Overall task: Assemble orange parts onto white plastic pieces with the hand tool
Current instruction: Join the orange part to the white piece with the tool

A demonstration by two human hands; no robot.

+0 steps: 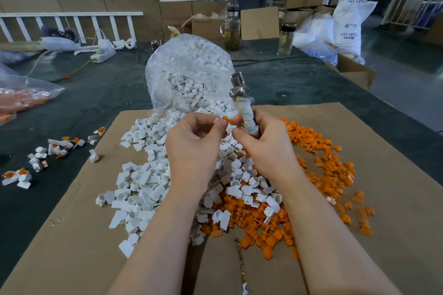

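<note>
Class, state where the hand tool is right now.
In the head view, the hand tool stands upright in the right hand, centre frame, before the clear bag of white pieces.

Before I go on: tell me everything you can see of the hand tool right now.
The hand tool stands nearly upright, tipped slightly left, above the piles. Its top is a knobby, shiny metal head; below it the handle is wrapped in worn whitish tape. The right hand grips the handle's lower end, hiding the bottom. It touches nothing else; the left hand pinches an orange part and white piece just beside the handle.
</note>
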